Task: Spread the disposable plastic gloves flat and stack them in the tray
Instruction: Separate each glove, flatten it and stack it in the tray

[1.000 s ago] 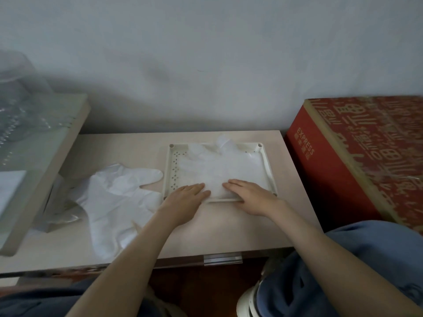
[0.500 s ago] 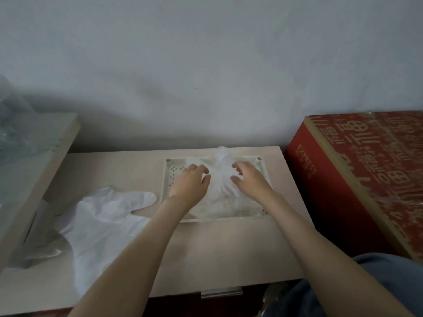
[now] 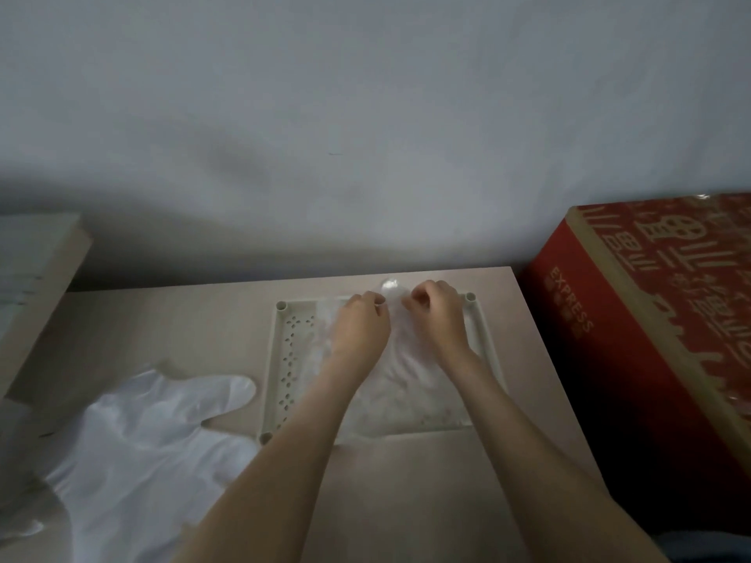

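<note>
Left hand [image 3: 361, 323] and right hand [image 3: 438, 319], close together, pinch the finger-ends of the glove [image 3: 406, 386] lying beneath them in the tray [image 3: 270, 359] (a loose glove [image 3: 154, 432] lies beyond the left hand): advisable to draw outward gently, smoothing creases, not lifting.

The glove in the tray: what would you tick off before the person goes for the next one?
1. The glove is wholly inside the tray: not ok, one fingertip of it pokes past the far rim.
2. It is spread flat: cannot tell, the film is see-through and the hands cover its far part.
3. The left hand is free: not ok, its grip pinches the glove.
4. The right hand is free: not ok, it pinches the glove too.
5. The next glove is in sight: ok, it lies on the table, left of the tray.
</note>
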`<state>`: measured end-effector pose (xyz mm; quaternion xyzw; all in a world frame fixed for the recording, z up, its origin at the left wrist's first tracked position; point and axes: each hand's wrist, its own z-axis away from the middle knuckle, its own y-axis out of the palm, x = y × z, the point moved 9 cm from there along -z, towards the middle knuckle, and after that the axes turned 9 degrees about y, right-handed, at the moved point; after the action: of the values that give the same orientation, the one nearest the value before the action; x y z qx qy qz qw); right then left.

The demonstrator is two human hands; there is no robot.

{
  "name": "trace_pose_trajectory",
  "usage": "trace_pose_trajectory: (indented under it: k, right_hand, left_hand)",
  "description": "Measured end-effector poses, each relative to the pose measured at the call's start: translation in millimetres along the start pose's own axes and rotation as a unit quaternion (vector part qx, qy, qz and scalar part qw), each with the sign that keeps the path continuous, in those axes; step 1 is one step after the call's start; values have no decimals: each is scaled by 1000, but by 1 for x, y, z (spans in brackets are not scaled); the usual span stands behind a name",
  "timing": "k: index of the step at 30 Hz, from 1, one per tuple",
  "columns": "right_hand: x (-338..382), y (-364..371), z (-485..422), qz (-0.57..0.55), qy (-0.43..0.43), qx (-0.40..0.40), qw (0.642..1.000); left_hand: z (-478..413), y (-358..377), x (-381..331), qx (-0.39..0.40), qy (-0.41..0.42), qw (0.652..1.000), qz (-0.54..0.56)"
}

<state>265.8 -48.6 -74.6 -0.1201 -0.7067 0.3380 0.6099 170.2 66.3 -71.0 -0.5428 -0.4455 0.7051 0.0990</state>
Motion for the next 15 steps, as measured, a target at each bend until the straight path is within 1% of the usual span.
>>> trace_pose_trajectory:
  k: [6, 8, 10, 12, 15]
  right_hand:
    - [-8, 2, 2, -21, -40, 2, 999]
    - [-7, 1, 4, -42, -56, -4, 998]
    - [-8, -4, 7, -75, -53, -22, 996]
    - [-10, -10, 10, -89, -49, -46, 994]
    - [-9, -17, 16, -100, -52, -71, 991]
  left_hand:
    - [4, 4, 9, -13, -19, 999, 28]
    - [6, 8, 5, 5, -1, 1000, -16]
    - [10, 11, -2, 23, 23, 997, -74]
    - [13, 7, -6, 4, 21, 997, -75]
    - [19, -8, -12, -66, 23, 997, -34]
